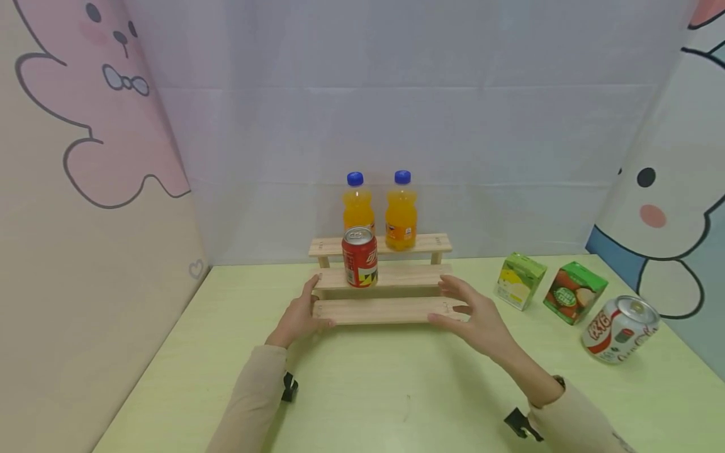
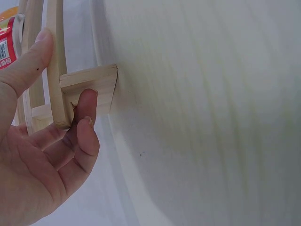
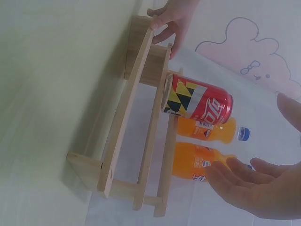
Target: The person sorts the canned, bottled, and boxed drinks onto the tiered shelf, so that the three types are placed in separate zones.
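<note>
A three-step wooden display rack [image 1: 385,310] stands on the pale table. My left hand [image 1: 297,318] grips its left end; in the left wrist view, the thumb lies on the front board and the fingers curl by the end support. Beside the right end is my right hand [image 1: 481,324], its fingers spread and relaxed; the right wrist view shows it apart from the wood. A red soda can [image 1: 359,259] stands upright on the middle step. Two orange drink bottles [image 1: 401,217] with blue caps stand on the top step, the left one partly hidden by the can.
To the right on the table [image 1: 362,390] are a yellow-green drink carton [image 1: 520,281], a green-and-brown carton [image 1: 574,293] and a white-and-red cola can [image 1: 620,329]. A pale curtain [image 1: 481,138] hangs behind the rack. Printed cartoon panels border both sides.
</note>
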Motion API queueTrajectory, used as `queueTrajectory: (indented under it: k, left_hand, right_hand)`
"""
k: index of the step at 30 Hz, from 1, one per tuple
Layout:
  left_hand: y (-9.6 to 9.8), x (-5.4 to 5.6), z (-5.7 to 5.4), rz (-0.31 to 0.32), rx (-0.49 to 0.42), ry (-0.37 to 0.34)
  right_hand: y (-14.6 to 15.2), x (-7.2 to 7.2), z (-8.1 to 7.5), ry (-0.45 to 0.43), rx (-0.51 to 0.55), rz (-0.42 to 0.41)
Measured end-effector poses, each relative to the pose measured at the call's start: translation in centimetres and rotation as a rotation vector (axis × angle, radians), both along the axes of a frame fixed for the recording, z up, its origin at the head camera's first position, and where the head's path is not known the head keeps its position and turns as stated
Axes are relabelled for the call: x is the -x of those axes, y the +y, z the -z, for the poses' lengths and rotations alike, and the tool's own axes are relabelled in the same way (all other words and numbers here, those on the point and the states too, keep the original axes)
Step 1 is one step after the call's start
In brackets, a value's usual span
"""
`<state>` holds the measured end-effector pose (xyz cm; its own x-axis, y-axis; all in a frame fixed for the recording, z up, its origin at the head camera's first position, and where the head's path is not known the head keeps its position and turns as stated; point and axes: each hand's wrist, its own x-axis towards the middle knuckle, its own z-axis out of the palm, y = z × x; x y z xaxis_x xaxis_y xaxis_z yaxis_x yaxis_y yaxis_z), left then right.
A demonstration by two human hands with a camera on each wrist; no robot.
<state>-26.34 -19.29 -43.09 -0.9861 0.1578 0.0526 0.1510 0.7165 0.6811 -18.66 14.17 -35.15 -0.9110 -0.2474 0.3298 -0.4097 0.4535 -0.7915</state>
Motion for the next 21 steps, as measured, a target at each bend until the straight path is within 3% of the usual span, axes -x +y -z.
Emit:
queueTrajectory:
  k: [7, 21]
  left_hand:
    - [0.2, -0.2, -0.3, -0.004, -0.003, -0.001]
    - [0.3, -0.1, -0.5, -0.008, 0.002, -0.012]
  right_hand:
    - [1.8, -0.6, 0.5, 0.034, -0.037, 0.020]
    - [4.7, -1.4, 1.5, -0.014, -0.101, 0.097]
